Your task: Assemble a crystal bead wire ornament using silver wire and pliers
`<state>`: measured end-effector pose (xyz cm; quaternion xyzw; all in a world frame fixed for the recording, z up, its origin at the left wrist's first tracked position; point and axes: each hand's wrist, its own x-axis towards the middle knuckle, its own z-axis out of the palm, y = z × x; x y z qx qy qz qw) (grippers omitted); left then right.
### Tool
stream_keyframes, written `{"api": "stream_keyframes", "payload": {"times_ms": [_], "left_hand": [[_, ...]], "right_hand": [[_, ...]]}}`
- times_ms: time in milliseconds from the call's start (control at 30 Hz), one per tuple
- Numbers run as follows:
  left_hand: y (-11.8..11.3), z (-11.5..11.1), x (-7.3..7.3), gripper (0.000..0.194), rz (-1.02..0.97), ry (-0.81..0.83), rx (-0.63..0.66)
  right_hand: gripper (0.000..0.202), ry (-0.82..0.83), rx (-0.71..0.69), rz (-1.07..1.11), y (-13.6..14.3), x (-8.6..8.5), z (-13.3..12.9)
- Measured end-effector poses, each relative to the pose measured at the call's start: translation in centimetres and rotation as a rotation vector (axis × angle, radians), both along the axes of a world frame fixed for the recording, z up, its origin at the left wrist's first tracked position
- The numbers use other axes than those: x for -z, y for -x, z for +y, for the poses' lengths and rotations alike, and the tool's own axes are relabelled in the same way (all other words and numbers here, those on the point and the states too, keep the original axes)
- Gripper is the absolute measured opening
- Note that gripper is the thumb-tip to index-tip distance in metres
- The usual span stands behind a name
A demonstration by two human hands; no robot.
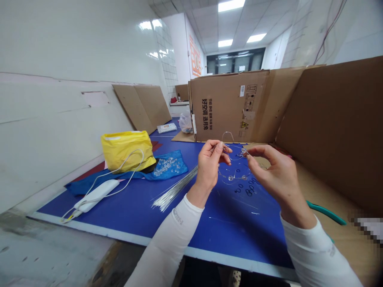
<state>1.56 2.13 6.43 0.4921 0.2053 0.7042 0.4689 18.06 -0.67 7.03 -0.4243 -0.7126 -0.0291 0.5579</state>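
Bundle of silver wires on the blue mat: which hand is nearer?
Left. The left hand is raised just right of the bundle of silver wires, close above its far end. The right hand is farther right, beyond the left hand.

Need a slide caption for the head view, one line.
Left hand and right hand pinch a thin beaded wire above a blue mat, wire rods alongside.

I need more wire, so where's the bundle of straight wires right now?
The wire bundle lies on the blue mat, just left of the left hand, below the clear beads.
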Motion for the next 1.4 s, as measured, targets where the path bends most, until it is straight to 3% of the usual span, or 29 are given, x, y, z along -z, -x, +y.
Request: {"api": "stream_keyframes", "payload": {"times_ms": [500, 833, 1167, 1400], "left_hand": [[0.0, -1.1, -0.4, 0.027, -0.043, -0.077, 0.033], [-0.3, -3.3, -1.0, 0.024, -0.053, -0.161, -0.063], [0.0, -3.4, -1.3, 0.022, 0.001, -0.134, -0.022], [1.0, -2.7, -1.5, 0.025, 0.147, -0.007, -0.018]], "right_hand": [[0.009, -0.127, 0.037, 0.064, 0.6, -0.2, -1.1], [0.011, -0.24, -0.011, 0.155, 1.5, -0.1, -2.6], [0.008, -0.258, 0.088, 0.068, 1.4, -0.7, -3.4], [0.006, -0.264, 0.172, 0.033, 1.1, -0.3, -1.9]]}}
